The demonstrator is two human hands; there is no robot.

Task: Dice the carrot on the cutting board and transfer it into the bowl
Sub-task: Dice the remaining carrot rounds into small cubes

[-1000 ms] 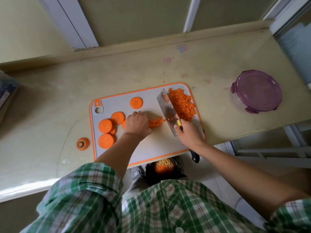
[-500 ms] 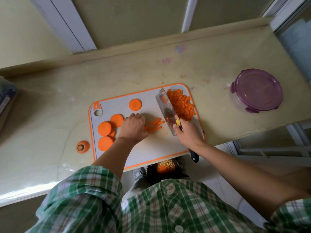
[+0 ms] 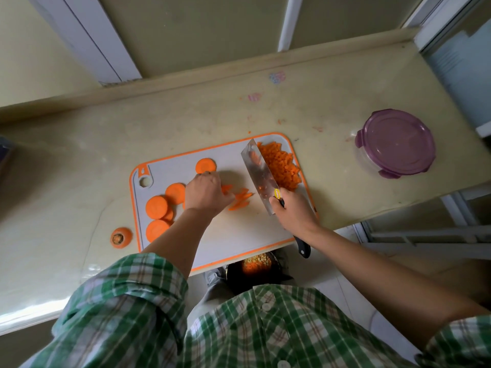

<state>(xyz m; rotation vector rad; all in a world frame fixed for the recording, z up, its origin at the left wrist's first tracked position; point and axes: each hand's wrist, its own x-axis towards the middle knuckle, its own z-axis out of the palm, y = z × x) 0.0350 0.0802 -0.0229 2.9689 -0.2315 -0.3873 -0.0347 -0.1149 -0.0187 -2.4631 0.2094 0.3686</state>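
A white cutting board [image 3: 239, 235] with an orange rim lies on the counter. Several round carrot slices [image 3: 156, 207] lie on its left part, and one more slice [image 3: 206, 166] lies farther back. Thin carrot strips [image 3: 240, 200] fan out at mid-board. A pile of diced carrot [image 3: 281, 166] fills the far right corner. My right hand [image 3: 295, 213] grips the handle of a cleaver [image 3: 259, 173], whose blade stands between strips and dice. My left hand [image 3: 206, 193] is curled, knuckles up, at the strips' left ends; its fingertips are hidden. A dark bowl [image 3: 233, 274] holding dice sits below the counter's near edge.
A cut-off carrot top [image 3: 121, 237] lies on the counter left of the board. A round container with a purple lid [image 3: 396, 146] stands at the right. The board's near edge overhangs the counter. A low ledge runs along the back wall.
My left hand has slid left and away from me, uncovering the strips, which now lie fanned out. The cleaver stays beside the diced pile.
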